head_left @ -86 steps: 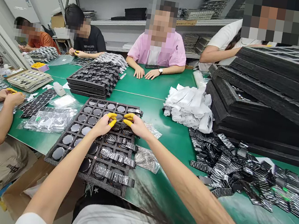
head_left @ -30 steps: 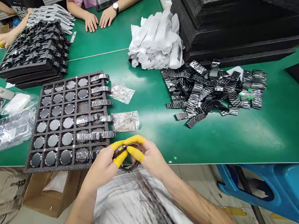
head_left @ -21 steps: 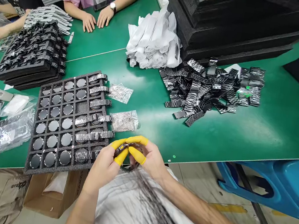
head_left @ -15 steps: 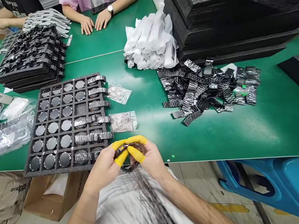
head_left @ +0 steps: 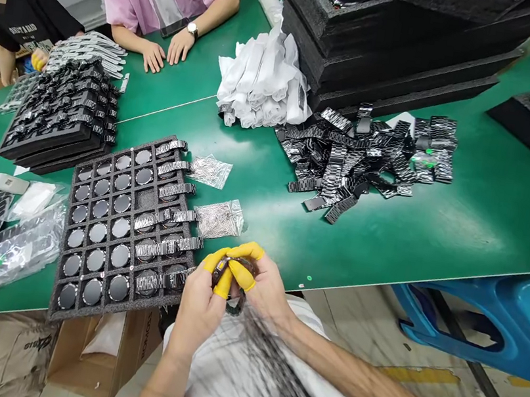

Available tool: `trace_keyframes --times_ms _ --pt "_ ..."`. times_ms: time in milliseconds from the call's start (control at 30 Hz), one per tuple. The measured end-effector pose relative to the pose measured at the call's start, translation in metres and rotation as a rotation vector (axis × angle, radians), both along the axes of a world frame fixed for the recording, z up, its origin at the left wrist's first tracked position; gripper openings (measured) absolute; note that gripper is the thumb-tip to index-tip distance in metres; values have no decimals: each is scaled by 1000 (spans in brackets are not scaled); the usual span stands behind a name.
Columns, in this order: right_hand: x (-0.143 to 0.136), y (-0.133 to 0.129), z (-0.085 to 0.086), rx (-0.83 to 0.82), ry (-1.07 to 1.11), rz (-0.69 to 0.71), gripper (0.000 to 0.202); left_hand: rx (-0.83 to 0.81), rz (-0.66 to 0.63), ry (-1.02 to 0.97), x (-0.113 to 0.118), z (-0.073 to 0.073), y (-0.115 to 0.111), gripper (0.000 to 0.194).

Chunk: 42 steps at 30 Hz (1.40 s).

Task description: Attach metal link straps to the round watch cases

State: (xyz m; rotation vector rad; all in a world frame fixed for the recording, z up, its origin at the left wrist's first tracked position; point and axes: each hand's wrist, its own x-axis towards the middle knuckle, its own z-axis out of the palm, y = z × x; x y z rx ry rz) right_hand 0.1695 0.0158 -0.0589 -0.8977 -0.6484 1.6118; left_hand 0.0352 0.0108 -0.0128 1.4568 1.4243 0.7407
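Note:
Yellow finger cots cover the thumb and forefinger of both my hands. My left hand point(head_left: 203, 299) is closed on a dark wristwatch point(head_left: 220, 270), gripping its case edge-on. My right hand point(head_left: 268, 285) pinches the black link band of the same watch where it meets the case. The rest of the band curls below my fingers, partly hidden. Left of my hands lies a black foam tray point(head_left: 122, 302) of round watch heads, several with black bands along its right side. Two clear bags of small metal pins point(head_left: 218, 219) lie beyond my fingers.
Loose black metal bands point(head_left: 341, 157) are heaped beside white wrapped bundles point(head_left: 265, 82). Tall black foam trays point(head_left: 316, 53) stand behind. Stacked watch trays point(head_left: 62, 122) and plastic bags point(head_left: 20, 255) lie left. A blue stool point(head_left: 515, 322) is at right; other people sit around the table.
The view has shifted slightly, so the tray sits a little lower and further right. Both hands still hold the watch, its case turned a little and its band hanging less visibly.

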Motion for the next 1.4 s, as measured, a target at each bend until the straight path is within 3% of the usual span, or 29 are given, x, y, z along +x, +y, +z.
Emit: trace_keyframes --times_ms 200,433,533,700,833,967,1100,1267,1400 --pt "-3 -5 -5 -21 20 -86 34 6 60 -43 5 -11 -3 37" --pt "27 3 -11 175 -80 -253 29 7 170 -115 8 -15 11 40" --pt "48 12 -25 187 -236 -325 26 -50 316 -276 20 -22 20 55" --pt "87 11 -53 196 -567 -324 26 -166 488 -531 45 -42 28 78" --pt "111 6 -68 219 -961 -357 25 -174 535 -646 60 -51 24 80" --pt "124 8 -68 261 -1297 -389 27 -212 536 -662 65 -51 21 79" --pt "104 2 -53 314 -1353 -528 37 -230 563 -668 63 -51 23 70" --pt "46 -12 -42 489 -1050 -280 42 -199 563 -668 64 -49 22 57" --pt "30 -10 -50 437 -944 -254 28 -191 553 -643 67 -49 19 59"
